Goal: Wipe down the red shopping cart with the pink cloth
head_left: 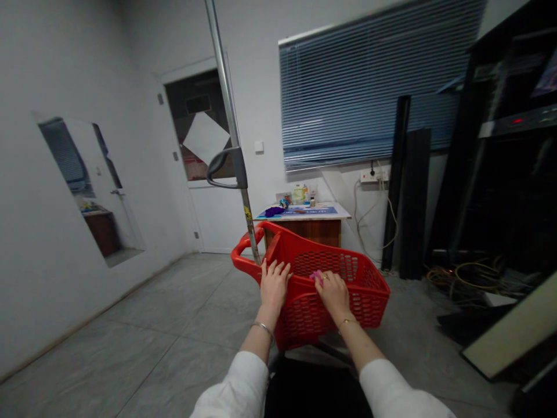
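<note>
A red plastic shopping basket [304,310] with perforated sides stands in front of me, its looped red handle [240,253] toward the left. My left hand [273,285] rests on the near rim close to that handle, fingers stretched and spread, with nothing in it. Farther right on the same rim, my right hand [333,295] is closed on a pink cloth [317,276], pressed against the rim. Most of the cloth is hidden under the fingers. A metal pole [226,87] with a grey grip [226,168] rises beside the basket's handle end.
Behind the basket is a small table [335,210] with a purple cloth [274,212] and several bottles. Dark panels [398,191] lean by the window blinds [369,87]. Cables [474,276] and a black rack [500,174] are on the right. A mirror [93,186] hangs left.
</note>
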The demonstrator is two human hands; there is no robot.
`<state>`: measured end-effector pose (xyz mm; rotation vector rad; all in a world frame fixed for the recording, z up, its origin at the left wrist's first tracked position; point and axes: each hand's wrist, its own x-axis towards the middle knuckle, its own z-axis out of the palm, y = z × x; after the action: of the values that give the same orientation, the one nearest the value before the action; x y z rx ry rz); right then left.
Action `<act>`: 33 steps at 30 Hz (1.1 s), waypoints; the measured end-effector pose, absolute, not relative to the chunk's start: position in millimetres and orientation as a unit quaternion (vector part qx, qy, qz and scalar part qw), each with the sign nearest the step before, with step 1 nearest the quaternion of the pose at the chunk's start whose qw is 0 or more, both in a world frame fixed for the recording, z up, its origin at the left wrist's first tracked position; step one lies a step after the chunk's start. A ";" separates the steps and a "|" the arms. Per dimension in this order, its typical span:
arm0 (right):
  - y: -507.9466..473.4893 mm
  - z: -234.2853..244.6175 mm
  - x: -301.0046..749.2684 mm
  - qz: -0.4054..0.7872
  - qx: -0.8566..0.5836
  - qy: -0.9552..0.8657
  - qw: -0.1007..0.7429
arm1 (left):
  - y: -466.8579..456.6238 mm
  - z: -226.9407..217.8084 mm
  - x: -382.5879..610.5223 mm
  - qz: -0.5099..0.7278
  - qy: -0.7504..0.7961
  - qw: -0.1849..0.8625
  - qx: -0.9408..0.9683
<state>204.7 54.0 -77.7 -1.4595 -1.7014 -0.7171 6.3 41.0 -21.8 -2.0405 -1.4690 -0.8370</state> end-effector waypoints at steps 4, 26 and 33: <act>51.8 -87.4 248.8 -0.304 -0.582 -0.656 0.371 | 40.9 -22.4 9.8 -0.313 -0.534 0.237 -0.749; 50.8 -88.1 245.8 -0.305 -0.580 -0.648 0.388 | 41.3 -23.6 10.1 -0.315 -0.531 0.236 -0.751; 48.5 -82.0 243.3 -0.322 -0.639 -0.589 0.375 | 42.7 -25.1 14.4 -0.327 -0.536 0.232 -0.743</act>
<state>243.3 48.5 -82.0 -1.6344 -1.5084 -0.8243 14.4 42.7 -25.1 -2.0415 -1.4717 -0.8997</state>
